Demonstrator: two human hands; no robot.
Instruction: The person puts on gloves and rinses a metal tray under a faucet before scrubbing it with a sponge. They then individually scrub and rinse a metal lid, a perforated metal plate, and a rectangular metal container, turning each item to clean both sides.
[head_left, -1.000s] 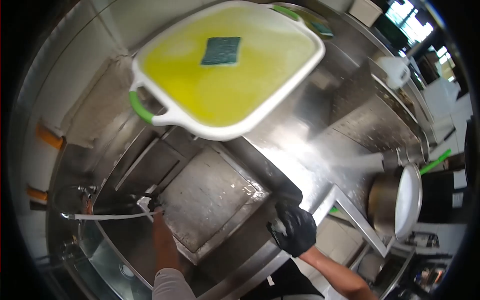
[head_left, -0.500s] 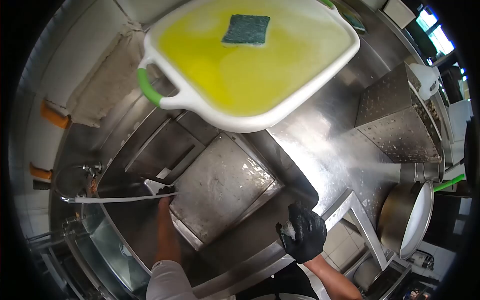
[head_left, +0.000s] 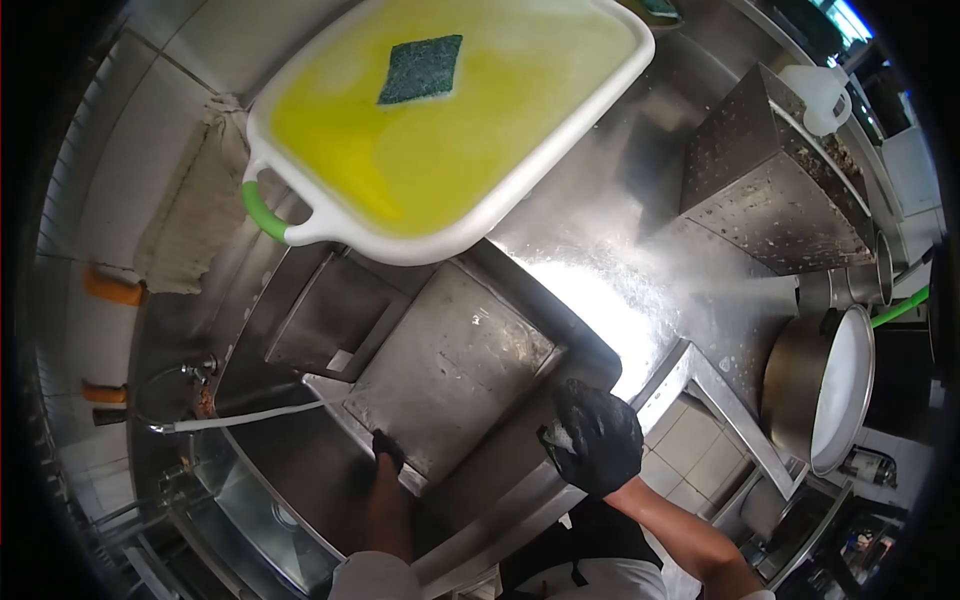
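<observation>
A flat metal tray [head_left: 450,370] lies tilted in the steel sink. My left hand [head_left: 387,450], in a black glove, grips the tray's lower left edge, its fingers small and dark there. Above the sink's near rim is my right hand [head_left: 597,437], also black-gloved, its fingers curled round a small whitish-grey scrubber [head_left: 558,436], partly hidden. A pale stream of water [head_left: 250,414] runs from the tap [head_left: 200,368] to the tray's left corner. A white tub [head_left: 480,220] of yellow liquid, with a dark green scouring pad [head_left: 421,69] in it, stands beyond the sink.
Another metal piece [head_left: 335,320] leans at the sink's left back. On the right are a tall soiled steel container [head_left: 770,185], a white jug [head_left: 815,98] and a large pot [head_left: 815,390]. A cloth [head_left: 195,215] hangs at the left wall. A metal frame [head_left: 690,375] borders the counter.
My left hand has moved from the tray's left corner down along its edge. The view has shifted, so the tub appears further left. My right hand still holds the scrubber.
</observation>
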